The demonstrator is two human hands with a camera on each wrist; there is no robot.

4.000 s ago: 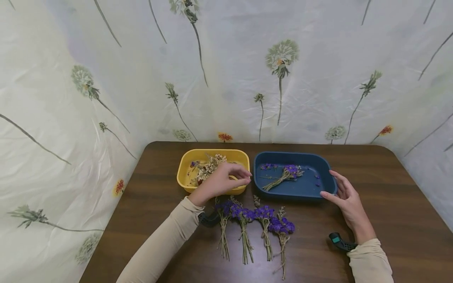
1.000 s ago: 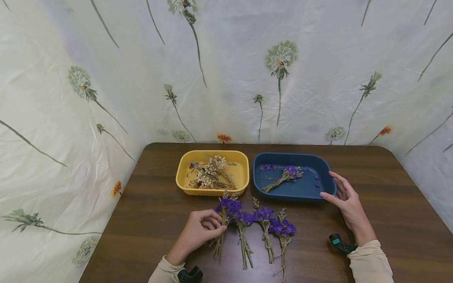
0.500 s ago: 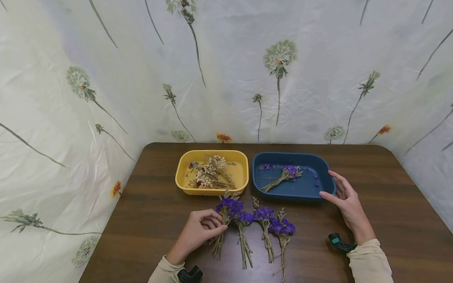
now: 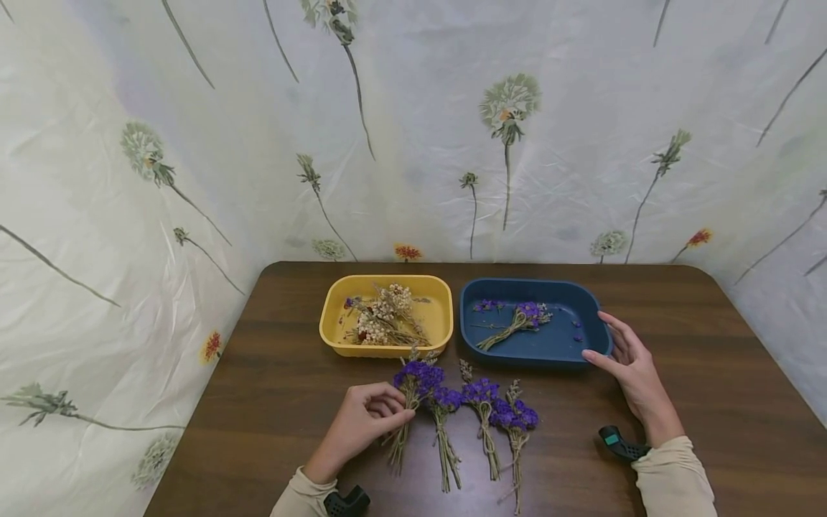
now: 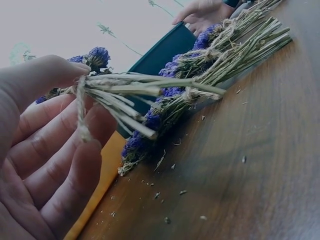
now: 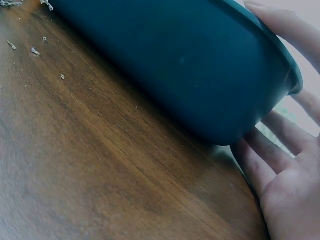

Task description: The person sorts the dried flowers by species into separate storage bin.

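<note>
My left hand (image 4: 365, 420) pinches the leftmost bunch of dried purple flowers (image 4: 418, 373) between thumb and fingers. Twine binds its stems (image 5: 122, 95), whose cut ends point past the fingertips in the left wrist view. To its right on the table lie three similar bunches, one close beside it (image 4: 447, 399), then a second (image 4: 482, 392) and a third (image 4: 515, 413). My right hand (image 4: 638, 370) holds the right end of the blue tray (image 6: 175, 65), thumb at the rim and fingers against the end wall. Inside that tray lies another tied purple bunch (image 4: 528, 316).
A yellow tray (image 4: 388, 351) with dried cream-coloured flowers (image 4: 381, 312) stands left of the blue one. Loose petals (image 4: 487, 306) lie in the blue tray, and plant crumbs are scattered on the wooden table (image 5: 225, 185). A flower-printed curtain (image 4: 413, 143) hangs behind the table.
From above the yellow tray, my left hand has come down to the leftmost bunch and taken hold of it. My right hand has stayed at the blue tray. Over the last second both hands look still.
</note>
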